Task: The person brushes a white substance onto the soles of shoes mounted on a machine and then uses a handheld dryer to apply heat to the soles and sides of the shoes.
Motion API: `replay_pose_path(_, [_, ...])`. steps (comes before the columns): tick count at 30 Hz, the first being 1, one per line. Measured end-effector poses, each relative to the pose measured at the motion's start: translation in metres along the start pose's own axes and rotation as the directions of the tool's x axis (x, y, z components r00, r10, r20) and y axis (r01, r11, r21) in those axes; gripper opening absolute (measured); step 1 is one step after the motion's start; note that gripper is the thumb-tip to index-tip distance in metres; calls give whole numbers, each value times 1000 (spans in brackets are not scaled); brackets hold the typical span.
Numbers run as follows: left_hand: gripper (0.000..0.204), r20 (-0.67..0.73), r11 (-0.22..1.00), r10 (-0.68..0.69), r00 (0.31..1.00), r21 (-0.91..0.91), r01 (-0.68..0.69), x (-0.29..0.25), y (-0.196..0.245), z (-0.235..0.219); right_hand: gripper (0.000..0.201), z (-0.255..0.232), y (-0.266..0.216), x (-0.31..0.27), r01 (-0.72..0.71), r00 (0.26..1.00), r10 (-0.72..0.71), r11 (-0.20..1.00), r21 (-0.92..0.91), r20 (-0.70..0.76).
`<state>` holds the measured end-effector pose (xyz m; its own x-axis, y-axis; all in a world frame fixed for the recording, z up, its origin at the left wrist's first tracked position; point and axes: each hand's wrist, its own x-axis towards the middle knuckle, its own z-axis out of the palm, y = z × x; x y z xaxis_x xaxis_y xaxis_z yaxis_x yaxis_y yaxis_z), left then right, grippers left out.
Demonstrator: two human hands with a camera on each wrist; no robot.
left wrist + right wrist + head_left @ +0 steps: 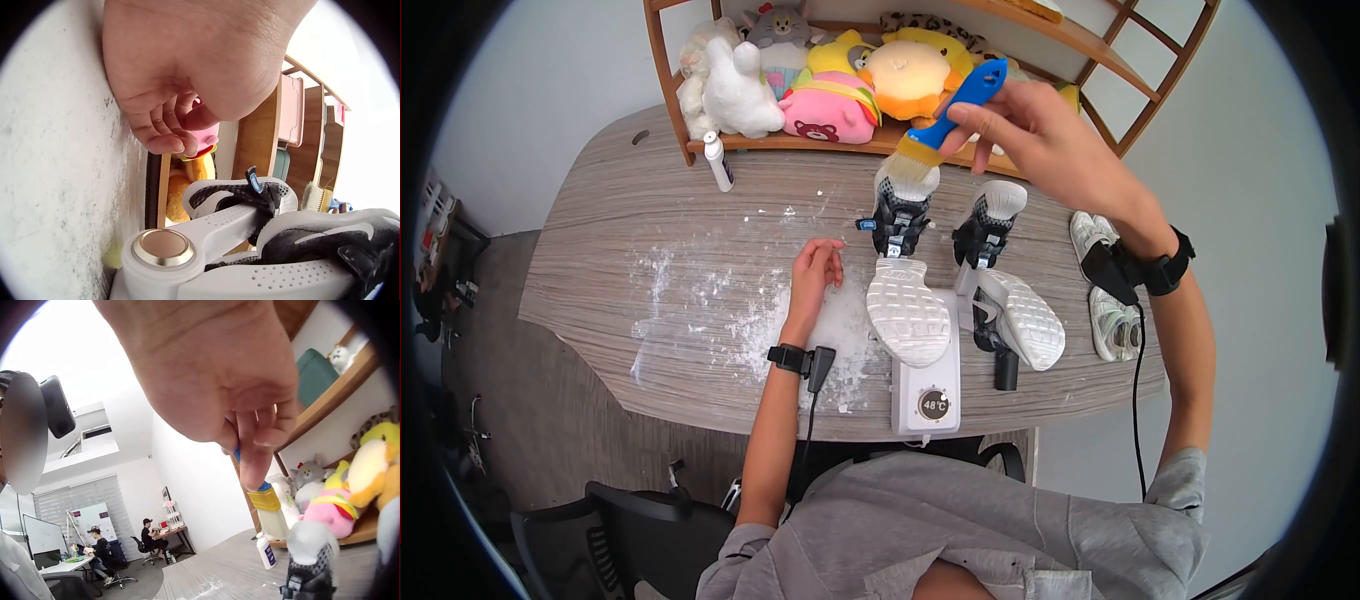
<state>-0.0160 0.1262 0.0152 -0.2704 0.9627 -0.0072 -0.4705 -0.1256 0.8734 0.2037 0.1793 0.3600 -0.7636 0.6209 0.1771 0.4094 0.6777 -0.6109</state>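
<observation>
My right hand (1050,145) grips the blue handle of a flat paintbrush (960,105) above the table's back part. Its pale bristles overlap the white toe of a black-and-white sneaker (900,215) in the head view. Beside that stands a matching sneaker (990,225). Nearer to me, white shoe soles (908,310) face upward. The shoes sit on a white shoe dryer (908,395) whose round display reads 48°C; its perforated arms show in the left wrist view. My left hand (812,280), fingers loosely curled and holding nothing, rests beside the dryer over white powder (840,330).
White powder and crumbs are scattered over the wood-grain table (600,220). A small white bottle (718,162) stands at the back left. Plush toys (830,105) fill the shelf (800,143) behind. White shoes (1105,320) lie at the right edge. People (100,550) sit at desks far off.
</observation>
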Motion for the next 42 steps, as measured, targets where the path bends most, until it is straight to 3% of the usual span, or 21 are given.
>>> replay_pose_path(8, [23,5,1000,-7,1000,12,7,0,-2,-2,33,53,6,7,-30,985,36,999,-36,166])
replay_pose_path(11, [23,8,1000,-3,1000,3,3,1,-3,-2,36,73,16,18,91,983,-40,953,-289,177])
replay_pose_path(12, [22,-1,1000,-6,1000,0,6,1,-3,-2,36,73,19,18,93,983,-42,953,-289,178])
replay_pose_path(14, [21,-17,1000,-10,1000,-6,10,0,-1,-1,36,70,4,18,163,985,-113,856,-490,131])
replay_pose_path(17, [21,-13,1000,-6,1000,8,6,-2,2,0,36,66,1,24,179,981,-192,794,-581,40])
replay_pose_path(22, [20,-1,1000,9,1000,26,-9,-4,4,2,38,50,-18,31,158,975,-221,755,-637,-19])
replay_pose_path(24, [20,-7,1000,7,1000,21,-7,-4,4,2,38,47,-21,37,221,921,-379,702,-677,-93])
replay_pose_path(26, [20,-10,1000,7,1000,22,-7,-3,3,2,38,51,-25,44,222,918,-382,715,-663,-105])
replay_pose_path(28, [20,-19,1000,7,1000,11,-7,-1,2,2,38,59,-30,53,189,956,-287,760,-622,-60])
replay_pose_path(35, [19,-10,1000,11,1000,6,-11,1,-1,0,32,116,5,84,292,954,-278,799,-526,107])
replay_pose_path(38, [20,-22,1000,17,1000,26,-17,1,-2,-1,33,129,7,98,247,969,-196,818,-520,153])
replay_pose_path(40, [20,-10,1000,8,1000,-4,-9,1,-2,-1,33,134,8,103,62,962,47,922,-383,268])
replay_pose_path(42, [20,-8,1000,14,1000,2,-14,1,-1,-1,34,143,14,105,16,942,113,925,-379,317])
